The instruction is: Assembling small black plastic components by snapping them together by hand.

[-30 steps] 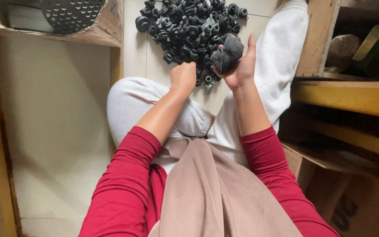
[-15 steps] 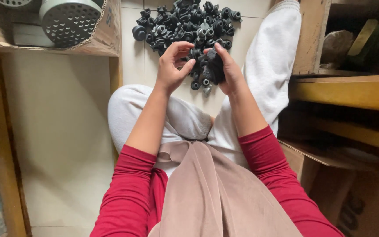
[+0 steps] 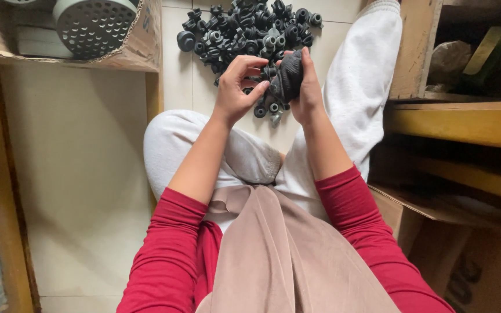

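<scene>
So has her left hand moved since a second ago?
Yes. The left hand has come up from the knee to the black part held beside the pile.

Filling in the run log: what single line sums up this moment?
left hand: fingers pinching at black rubber part | right hand: holding it | pile of black parts: on tiled floor beyond hands

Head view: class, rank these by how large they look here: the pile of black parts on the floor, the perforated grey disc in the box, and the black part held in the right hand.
1. pile of black parts
2. perforated grey disc, partly cut off by the frame
3. black part in the right hand
</scene>
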